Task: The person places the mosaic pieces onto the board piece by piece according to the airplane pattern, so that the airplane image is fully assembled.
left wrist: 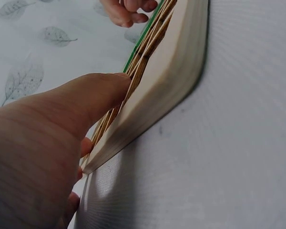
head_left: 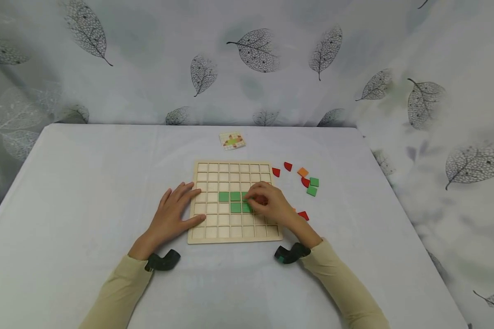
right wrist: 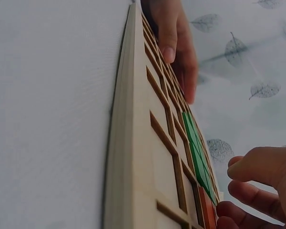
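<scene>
From where I'm standing, a person in pale yellow sleeves (head_left: 117,292) is working at a worktop (head_left: 86,192) spread with white cloth. A wooden grid board (head_left: 212,232) is lying flat at the centre of the frame. Green tiles (head_left: 235,207) are sitting in its middle cells, three showing in an upper row and two in the row below; the right wrist view is also showing a reddish piece (right wrist: 207,207) beside them.

The left hand (head_left: 173,212) is resting at the board's left edge, its fingers spread and its thumb and fingertips touching the frame and cells. The right hand (head_left: 271,203) is hovering over the right end of the green tiles, its fingers bent and drawn towards the thumb; I cannot tell whether it is pinching a tile.

To the right of the board, loose pieces are lying scattered: red rounded ones (head_left: 288,166), an orange square (head_left: 303,172), and two green squares (head_left: 314,182) close together. One red piece (head_left: 303,215) is lying lower, just beside the right wrist. Above the board, towards the top centre, a small patterned card (head_left: 232,140) is lying. A dark device (head_left: 163,260) is sitting at each wrist, and leaf-printed fabric (head_left: 148,68) is filling the background.
</scene>
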The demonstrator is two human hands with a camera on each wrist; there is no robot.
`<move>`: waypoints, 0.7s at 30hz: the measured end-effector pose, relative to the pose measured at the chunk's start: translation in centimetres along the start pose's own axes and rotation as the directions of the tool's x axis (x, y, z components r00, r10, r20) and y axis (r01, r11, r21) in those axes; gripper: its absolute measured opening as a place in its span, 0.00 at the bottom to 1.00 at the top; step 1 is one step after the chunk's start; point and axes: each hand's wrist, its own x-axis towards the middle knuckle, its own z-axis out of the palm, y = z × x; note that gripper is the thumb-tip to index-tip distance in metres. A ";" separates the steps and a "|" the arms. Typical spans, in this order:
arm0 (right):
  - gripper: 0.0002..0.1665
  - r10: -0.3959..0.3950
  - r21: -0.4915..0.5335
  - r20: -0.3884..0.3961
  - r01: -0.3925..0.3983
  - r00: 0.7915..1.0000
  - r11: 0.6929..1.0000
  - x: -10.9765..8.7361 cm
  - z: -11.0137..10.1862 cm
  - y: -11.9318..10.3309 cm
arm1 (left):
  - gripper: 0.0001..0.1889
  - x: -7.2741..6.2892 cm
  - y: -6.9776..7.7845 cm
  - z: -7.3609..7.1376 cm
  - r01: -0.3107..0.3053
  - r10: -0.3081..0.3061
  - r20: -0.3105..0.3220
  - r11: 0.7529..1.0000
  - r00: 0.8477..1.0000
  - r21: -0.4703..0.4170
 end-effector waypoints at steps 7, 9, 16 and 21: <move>0.06 0.020 -0.021 -0.037 -0.021 0.999 1.000 -0.8 -1.1 0.5 | 0.39 0.1 0.0 0.1 0.003 -0.003 -0.003 1.000 1.000 -0.002; 0.07 0.022 -0.026 -0.053 -0.024 0.998 0.999 -1.0 -1.3 0.6 | 0.39 0.1 -0.1 0.1 0.007 -0.007 0.001 1.000 1.000 0.001; 0.08 0.054 -0.016 -0.083 -0.055 0.995 0.998 -1.7 -2.0 1.3 | 0.39 0.1 -0.1 0.2 0.013 -0.013 0.008 1.000 1.000 0.010; 0.08 0.076 0.008 -0.109 -0.076 0.991 0.997 -2.3 -2.6 1.8 | 0.39 0.1 0.0 0.2 0.015 -0.015 0.009 1.000 1.000 0.003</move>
